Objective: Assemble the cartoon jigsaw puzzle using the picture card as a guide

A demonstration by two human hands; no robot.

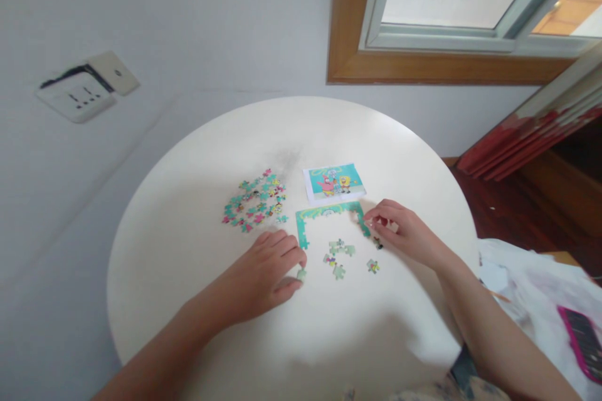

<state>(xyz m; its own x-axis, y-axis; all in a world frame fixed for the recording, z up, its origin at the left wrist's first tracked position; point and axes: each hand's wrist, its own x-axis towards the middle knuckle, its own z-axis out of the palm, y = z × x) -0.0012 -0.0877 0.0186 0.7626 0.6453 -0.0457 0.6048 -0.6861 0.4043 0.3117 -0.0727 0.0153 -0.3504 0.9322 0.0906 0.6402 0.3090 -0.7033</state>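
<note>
1. Pinching a pale green puzzle piece [301,275] between the thumb and forefinger of the left hand [270,269], towards the near edge of the surface.
2. Holding the fingers and thumb of the right hand [397,229] curved close together at the right strip of the puzzle border [324,213]; cannot tell if gripping a piece or only touching.
3. Joined on three sides between the hands, teal for the most part, and open towards the near edge of the table [188,213].
4. Within and just below that opening: a few joined pale pieces [341,249], and nearer the near edge, a loose pale piece [339,272].
5. Below the right hand: a dark piece [379,242], then a many-coloured piece [373,266].
6. Scattered beyond the left hand, towards the left edge: a loose pile of pieces [256,203], teal, pink and yellow.
7. Lying beyond the border, towards the far edge: a picture sheet [335,182] with pink and yellow cartoon figures.
8. Past the right edge: crumpled white plastic [536,282], perhaps a bag, contents unclear, with a pink-edged phone [583,343] on top.
9. Past the far edge: a wood-framed window [442,66].
</note>
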